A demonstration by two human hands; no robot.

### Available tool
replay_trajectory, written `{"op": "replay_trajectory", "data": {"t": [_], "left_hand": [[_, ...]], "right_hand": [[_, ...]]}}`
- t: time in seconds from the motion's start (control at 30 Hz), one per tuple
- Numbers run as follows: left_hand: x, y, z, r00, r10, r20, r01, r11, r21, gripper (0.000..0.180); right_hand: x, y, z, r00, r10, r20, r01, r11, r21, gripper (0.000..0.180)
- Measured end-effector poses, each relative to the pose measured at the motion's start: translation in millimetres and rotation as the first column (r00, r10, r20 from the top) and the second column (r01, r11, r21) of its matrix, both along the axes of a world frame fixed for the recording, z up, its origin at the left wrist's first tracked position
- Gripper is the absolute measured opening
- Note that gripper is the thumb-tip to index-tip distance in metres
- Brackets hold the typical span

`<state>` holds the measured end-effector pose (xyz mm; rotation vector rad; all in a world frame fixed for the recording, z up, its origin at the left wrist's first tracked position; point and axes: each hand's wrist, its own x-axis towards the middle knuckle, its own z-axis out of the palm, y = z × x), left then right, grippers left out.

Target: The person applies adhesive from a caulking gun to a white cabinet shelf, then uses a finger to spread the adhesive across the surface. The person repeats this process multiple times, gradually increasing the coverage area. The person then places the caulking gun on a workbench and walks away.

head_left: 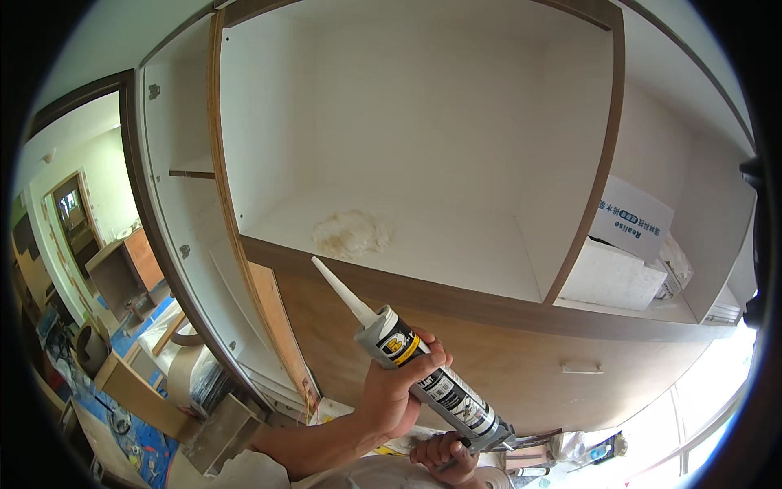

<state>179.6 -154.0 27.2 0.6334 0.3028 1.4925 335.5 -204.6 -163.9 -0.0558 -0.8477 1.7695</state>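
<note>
A sealant tube (444,379) with a long white tapered nozzle (346,289) lies in a grey caulking gun (489,436), tilted up and to the left. My left hand (399,383) wraps round the tube near its front end. Lower down, my right hand (446,458) closes round the gun's handle at the rear; part of its grip is hidden. The nozzle tip points toward the front edge of an open white cabinet (415,114). Just beyond the tip, on the cabinet floor, lies a crumpled whitish clump (352,234), which looks like plastic film or tissue.
A brown front panel (505,359) runs below the cabinet. To the right, a compartment holds a white box (631,216) and plastic wrapping (676,265). Through the doorway at left stand loose cabinet boxes (147,395) on blue floor covering (151,452). A window (700,416) is at lower right.
</note>
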Motion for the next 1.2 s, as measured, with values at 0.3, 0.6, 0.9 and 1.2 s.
{"op": "replay_trajectory", "data": {"t": [0.3, 0.6, 0.9, 1.2], "left_hand": [[-12, 10, -3, 0.998, -0.023, -0.062, 0.023, 1.0, -0.002, 0.022], [-30, 22, -13, 0.992, -0.056, -0.114, 0.056, 0.998, 0.004, 0.033], [-65, 64, -58, 0.961, 0.123, -0.246, -0.098, 0.989, 0.109, 0.036], [-90, 46, -98, 0.746, 0.169, -0.644, 0.048, 0.951, 0.305, 0.027]], "right_hand": [[-16, 7, -9, 0.999, -0.03, -0.022, 0.031, 1.0, 0.004, 0.042], [-38, 13, -23, 0.996, -0.012, -0.083, 0.012, 1.0, -0.001, 0.045], [-21, 15, 68, 0.288, -0.128, 0.949, 0.371, 0.929, 0.013, 0.031], [-122, 48, 204, 0.406, -0.788, 0.463, 0.481, 0.615, 0.624, 0.031]]}}
